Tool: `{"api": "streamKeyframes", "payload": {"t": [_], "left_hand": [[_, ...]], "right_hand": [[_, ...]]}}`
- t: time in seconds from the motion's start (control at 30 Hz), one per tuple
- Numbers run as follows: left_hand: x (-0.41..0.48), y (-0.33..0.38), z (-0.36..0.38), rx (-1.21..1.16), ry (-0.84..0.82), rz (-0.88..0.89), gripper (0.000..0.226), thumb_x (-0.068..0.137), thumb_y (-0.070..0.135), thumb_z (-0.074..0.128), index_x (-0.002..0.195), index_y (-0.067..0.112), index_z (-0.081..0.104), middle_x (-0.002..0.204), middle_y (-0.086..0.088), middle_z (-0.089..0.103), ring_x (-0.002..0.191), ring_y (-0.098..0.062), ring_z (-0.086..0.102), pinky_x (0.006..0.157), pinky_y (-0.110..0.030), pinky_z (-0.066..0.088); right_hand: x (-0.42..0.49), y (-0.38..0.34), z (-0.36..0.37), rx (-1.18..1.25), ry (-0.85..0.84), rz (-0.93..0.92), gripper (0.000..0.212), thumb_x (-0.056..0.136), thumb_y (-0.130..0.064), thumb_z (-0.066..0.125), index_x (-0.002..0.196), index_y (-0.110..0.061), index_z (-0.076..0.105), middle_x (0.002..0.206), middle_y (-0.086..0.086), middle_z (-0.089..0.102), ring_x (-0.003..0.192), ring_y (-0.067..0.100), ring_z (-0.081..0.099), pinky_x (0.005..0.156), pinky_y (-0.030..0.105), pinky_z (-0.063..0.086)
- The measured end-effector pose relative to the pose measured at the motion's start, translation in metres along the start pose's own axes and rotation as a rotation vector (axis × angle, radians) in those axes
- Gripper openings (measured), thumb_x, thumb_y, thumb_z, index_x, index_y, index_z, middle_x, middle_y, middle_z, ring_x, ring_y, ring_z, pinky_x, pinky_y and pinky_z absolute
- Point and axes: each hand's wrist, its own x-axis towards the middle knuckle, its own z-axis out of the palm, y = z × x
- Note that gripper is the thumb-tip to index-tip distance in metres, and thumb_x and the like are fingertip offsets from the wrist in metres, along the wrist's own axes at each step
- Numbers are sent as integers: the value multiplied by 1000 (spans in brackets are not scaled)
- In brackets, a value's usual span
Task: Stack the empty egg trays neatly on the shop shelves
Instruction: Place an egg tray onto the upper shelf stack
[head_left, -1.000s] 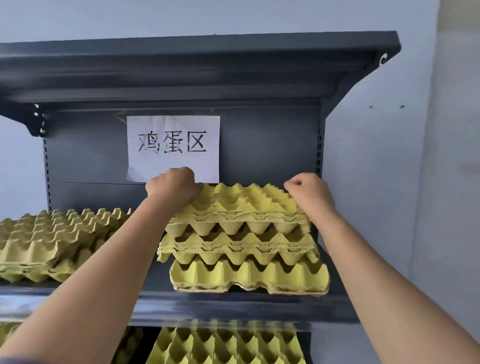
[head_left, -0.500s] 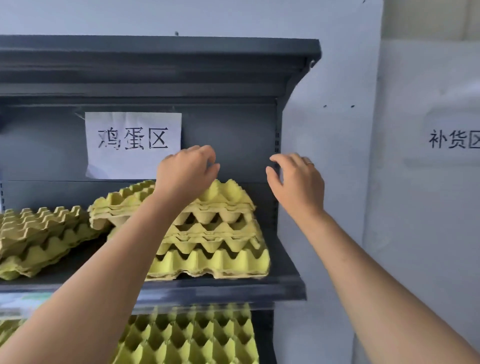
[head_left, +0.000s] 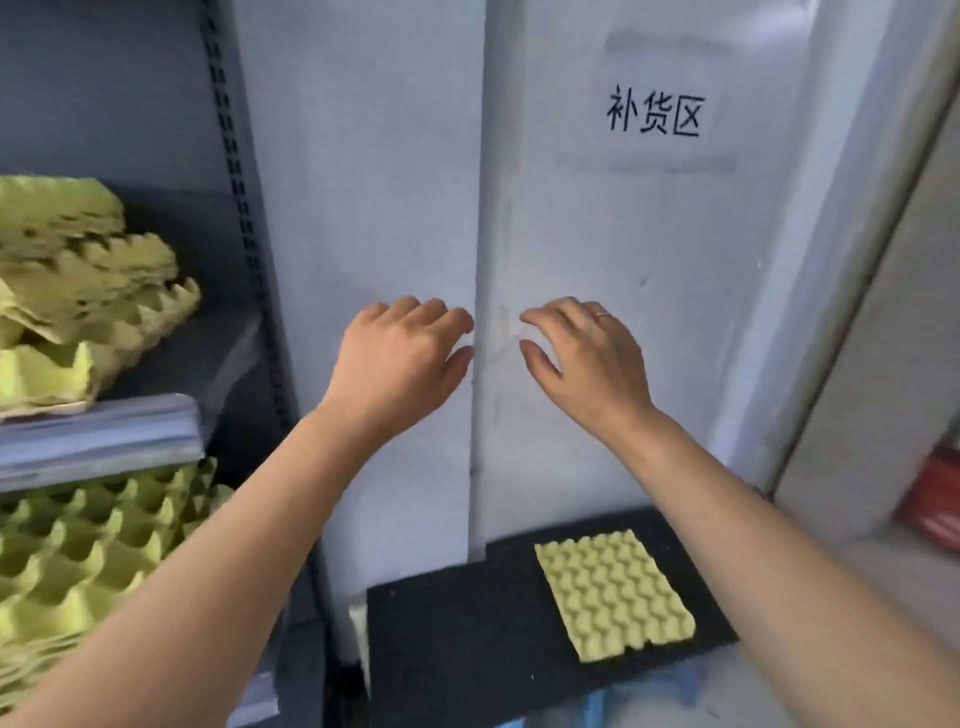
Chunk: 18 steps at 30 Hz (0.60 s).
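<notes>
Both empty: left hand (head_left: 400, 358) and right hand (head_left: 587, 358) hold nothing, fingers loose and slightly spread, side by side in the air above the black stand (head_left: 457, 639), well clear of it. A single egg tray (head_left: 615, 592) lies flat on the stand's right part. Left of the stand, the shelf (head_left: 98, 441) carries an uneven pile of trays (head_left: 88, 291), with a lower pile (head_left: 78, 551) beneath. Step looks like reaching for the next tray. Next move likely needs both hands down onto opposite tray edges, then a carry left and a square nesting on the skewed pile.
</notes>
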Motion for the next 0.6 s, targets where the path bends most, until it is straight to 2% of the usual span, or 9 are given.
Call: {"api": "streamKeyframes", "payload": {"t": [0.2,0.27,0.37,0.47,0.53,0.6], "left_hand": [[-1,69,115,-153,-192,-23,36,82,35,37,85,14,66,65,-1,61,59,-28,59,58,-32,45],[3,87,157,-183,-222,-33,31,82,33,43,84,13,67,65,-1,62,59,-28,61,59,-32,45],[15,113,216,-265,-332,-65,20,86,27,56,93,12,68,75,-4,66,71,-29,64,65,-34,44],[27,139,273,-317,-437,-93,24,91,29,51,105,15,64,89,-3,67,86,-29,62,72,-33,42],[28,151,304,-334,-489,-114,24,92,30,49,106,16,64,90,-2,66,88,-28,62,74,-33,42],[23,162,335,-335,-537,-132,24,92,31,50,105,16,64,89,-2,66,86,-28,62,72,-32,42]], "right_hand": [[-87,100,22,-71,-280,117,38,88,-32,40,102,-14,70,94,4,68,79,30,64,60,34,52],[-107,132,37,-90,-371,140,36,89,-31,42,104,-14,69,96,5,69,81,31,64,62,36,53],[-135,175,61,-107,-496,192,30,92,-27,49,114,-16,65,106,4,67,93,29,62,71,39,53],[-163,218,84,-113,-610,223,29,92,-25,51,116,-17,64,107,4,67,93,28,62,69,38,53],[-180,240,96,-108,-671,247,27,91,-24,54,114,-17,65,103,4,68,89,29,63,64,38,52],[-198,265,107,-119,-752,279,29,93,-26,51,117,-18,63,107,4,66,93,28,62,67,38,52]]}}
